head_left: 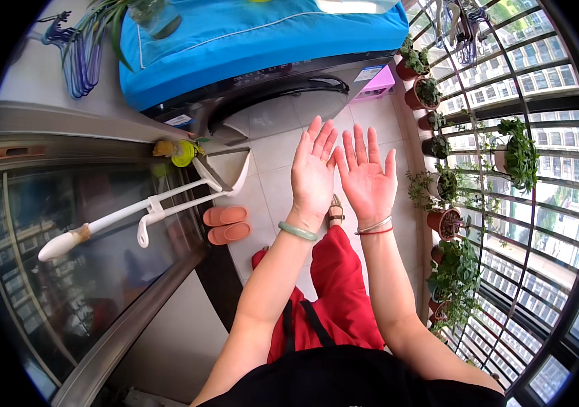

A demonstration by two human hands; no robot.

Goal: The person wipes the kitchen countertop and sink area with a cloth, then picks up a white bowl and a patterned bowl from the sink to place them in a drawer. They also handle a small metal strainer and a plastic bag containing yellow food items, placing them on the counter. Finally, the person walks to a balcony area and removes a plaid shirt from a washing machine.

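Both palms up and flat, fingers spread, nothing held: left hand [313, 169] with pale green jade bangle [297, 231] at the wrist, right hand [365, 178] with thin silver and red cord bracelets [375, 227], little-finger edges just touching. Held out above the pale tiled floor [272, 166], over red trousers [333, 298] and a sandalled foot. Nearest to the left, pair of orange slippers [225, 224] on the tiles; beyond, white long-handled mop [137, 216] leaning on the glass sliding door. Further ahead, dark front-loading washing machine [283, 91] under a blue padded cover. To show empty hands well, best kept level, open and centred in view.
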